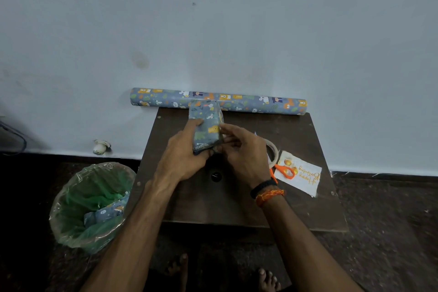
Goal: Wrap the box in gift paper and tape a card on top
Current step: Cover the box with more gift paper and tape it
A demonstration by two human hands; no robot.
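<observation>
Both hands meet over the dark wooden tabletop (237,208): left hand (182,159) grips the box wrapped in blue animal-print paper (206,128), right hand (239,152) pinches its near end flap. Wrapping looks nearly done; the white birthday card (305,178), right of the grip, is not yet taped.

Dim, soft picture; dark floor, wide-angle bowing.
</observation>
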